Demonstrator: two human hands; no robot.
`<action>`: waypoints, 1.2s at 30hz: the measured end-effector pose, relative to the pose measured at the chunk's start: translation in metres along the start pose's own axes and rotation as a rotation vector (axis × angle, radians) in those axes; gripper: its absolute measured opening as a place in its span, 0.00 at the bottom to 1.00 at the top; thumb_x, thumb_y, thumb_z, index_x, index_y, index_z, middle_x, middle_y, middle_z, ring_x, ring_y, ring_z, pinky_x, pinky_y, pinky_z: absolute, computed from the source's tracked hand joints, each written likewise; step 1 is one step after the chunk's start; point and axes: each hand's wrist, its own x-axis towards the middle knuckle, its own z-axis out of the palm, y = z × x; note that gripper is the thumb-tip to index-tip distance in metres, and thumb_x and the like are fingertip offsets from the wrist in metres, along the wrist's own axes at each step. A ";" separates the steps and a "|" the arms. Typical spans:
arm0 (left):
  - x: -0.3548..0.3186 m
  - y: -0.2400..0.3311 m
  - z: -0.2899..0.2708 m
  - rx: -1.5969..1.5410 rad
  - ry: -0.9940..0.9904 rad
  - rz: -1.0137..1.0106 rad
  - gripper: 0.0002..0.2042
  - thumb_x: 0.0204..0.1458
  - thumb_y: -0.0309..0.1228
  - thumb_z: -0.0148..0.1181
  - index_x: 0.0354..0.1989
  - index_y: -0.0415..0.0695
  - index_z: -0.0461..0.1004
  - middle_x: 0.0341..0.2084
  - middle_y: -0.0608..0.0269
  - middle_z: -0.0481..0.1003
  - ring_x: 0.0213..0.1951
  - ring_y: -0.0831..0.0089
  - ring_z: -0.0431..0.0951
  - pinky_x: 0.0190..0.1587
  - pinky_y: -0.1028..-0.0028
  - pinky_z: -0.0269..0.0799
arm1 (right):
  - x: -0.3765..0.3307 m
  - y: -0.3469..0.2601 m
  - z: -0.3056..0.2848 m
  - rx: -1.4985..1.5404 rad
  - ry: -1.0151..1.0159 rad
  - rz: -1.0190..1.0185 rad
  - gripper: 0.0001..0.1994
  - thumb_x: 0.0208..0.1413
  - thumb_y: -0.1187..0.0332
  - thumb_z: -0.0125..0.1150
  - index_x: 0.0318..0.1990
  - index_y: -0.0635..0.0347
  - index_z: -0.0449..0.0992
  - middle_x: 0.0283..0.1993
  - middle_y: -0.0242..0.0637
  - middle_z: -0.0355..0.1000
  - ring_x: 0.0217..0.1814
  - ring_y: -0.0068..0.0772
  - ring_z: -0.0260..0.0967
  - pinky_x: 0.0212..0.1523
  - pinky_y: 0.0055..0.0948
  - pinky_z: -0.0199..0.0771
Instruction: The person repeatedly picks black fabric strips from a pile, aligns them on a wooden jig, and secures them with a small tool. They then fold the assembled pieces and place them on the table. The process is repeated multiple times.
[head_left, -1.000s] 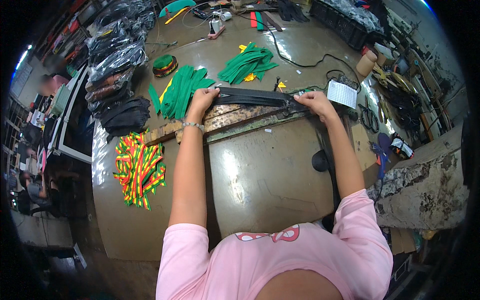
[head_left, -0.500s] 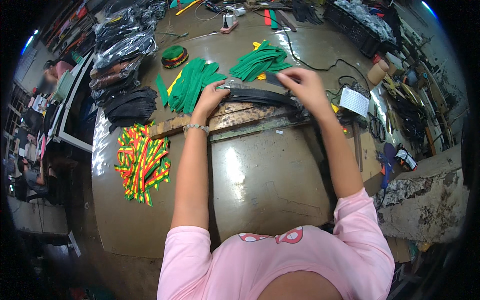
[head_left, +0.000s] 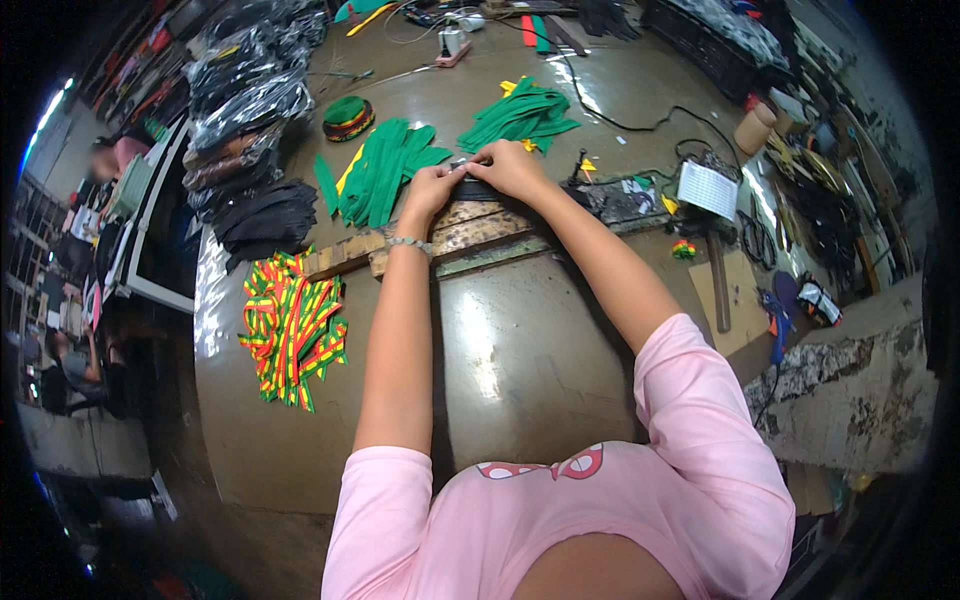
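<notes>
My left hand and my right hand meet above a wooden board, fingertips pinched close together. Between them a black strip shows in part; most of it is hidden by the fingers and wrists. Just left of my left hand lies a fanned pile of green strips. Beyond my right hand is a second green pile with bits of yellow under it. Nearer on the left lies a heap of red, yellow and green striped ribbon pieces.
A bundle of black strips lies by plastic-wrapped stacks. A striped roll sits behind the green pile. To the right are a hammer, scissors, a white card and a cable. Other people sit far left.
My right hand has moved left from the board's right end to meet my left hand. My left hand has shifted slightly right. The board's right end, with small tools, is now uncovered.
</notes>
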 end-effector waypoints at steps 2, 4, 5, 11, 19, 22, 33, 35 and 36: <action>0.005 -0.004 0.001 -0.094 -0.009 -0.008 0.16 0.47 0.40 0.60 0.15 0.41 0.71 0.11 0.73 0.64 0.17 0.83 0.58 0.20 0.78 0.54 | -0.004 -0.004 -0.024 -0.037 -0.007 0.063 0.17 0.42 0.53 0.62 0.29 0.59 0.79 0.28 0.46 0.74 0.32 0.45 0.72 0.37 0.37 0.72; 0.009 -0.009 0.002 -0.180 -0.022 0.003 0.15 0.46 0.39 0.61 0.16 0.41 0.71 0.12 0.75 0.64 0.17 0.84 0.58 0.20 0.78 0.54 | -0.021 0.007 -0.065 -0.079 -0.003 0.008 0.19 0.42 0.50 0.62 0.29 0.60 0.79 0.24 0.44 0.73 0.28 0.39 0.72 0.33 0.32 0.71; 0.012 -0.011 0.002 -0.157 -0.022 0.001 0.15 0.46 0.39 0.61 0.16 0.41 0.71 0.12 0.75 0.64 0.17 0.84 0.58 0.20 0.78 0.54 | -0.031 0.016 -0.090 -0.086 0.010 -0.078 0.21 0.43 0.49 0.62 0.29 0.61 0.79 0.22 0.44 0.73 0.25 0.36 0.71 0.31 0.30 0.70; 0.017 -0.018 0.002 -0.098 0.021 -0.020 0.16 0.46 0.40 0.61 0.15 0.42 0.70 0.11 0.75 0.62 0.16 0.83 0.57 0.19 0.77 0.52 | -0.099 0.081 -0.148 0.129 -0.059 0.278 0.20 0.43 0.53 0.65 0.23 0.66 0.76 0.18 0.30 0.68 0.22 0.19 0.60 0.25 0.23 0.61; 0.011 -0.011 0.000 -0.066 0.010 0.016 0.16 0.46 0.39 0.61 0.16 0.40 0.71 0.12 0.73 0.64 0.17 0.83 0.58 0.21 0.77 0.54 | -0.114 0.117 -0.119 0.419 -0.157 0.496 0.17 0.47 0.54 0.62 0.21 0.60 0.74 0.17 0.21 0.59 0.17 0.15 0.48 0.16 0.21 0.44; 0.012 -0.014 0.001 -0.048 0.019 0.023 0.16 0.44 0.39 0.62 0.16 0.39 0.72 0.12 0.72 0.65 0.18 0.82 0.59 0.21 0.75 0.55 | -0.109 0.115 -0.125 0.339 -0.233 0.477 0.16 0.47 0.56 0.62 0.22 0.61 0.73 0.17 0.23 0.60 0.16 0.18 0.52 0.16 0.23 0.48; -0.004 -0.008 -0.017 -0.103 -0.143 0.032 0.17 0.45 0.32 0.60 0.42 0.35 0.73 0.28 0.67 0.73 0.30 0.82 0.67 0.35 0.79 0.63 | -0.040 -0.006 -0.069 0.086 0.236 -0.246 0.13 0.48 0.62 0.59 0.33 0.63 0.77 0.28 0.41 0.75 0.30 0.29 0.73 0.32 0.27 0.69; -0.010 -0.005 -0.021 -0.113 -0.130 0.040 0.16 0.44 0.31 0.60 0.40 0.35 0.74 0.27 0.69 0.72 0.30 0.82 0.67 0.36 0.79 0.63 | -0.018 -0.018 -0.029 0.130 0.132 -0.088 0.12 0.47 0.62 0.60 0.33 0.63 0.78 0.28 0.41 0.75 0.29 0.30 0.73 0.32 0.26 0.69; -0.010 -0.003 -0.022 -0.110 -0.145 0.006 0.15 0.44 0.32 0.60 0.39 0.36 0.74 0.27 0.69 0.72 0.31 0.82 0.67 0.36 0.79 0.63 | -0.013 -0.018 -0.013 0.138 0.093 0.013 0.12 0.46 0.61 0.60 0.33 0.61 0.78 0.28 0.42 0.75 0.30 0.33 0.73 0.33 0.28 0.70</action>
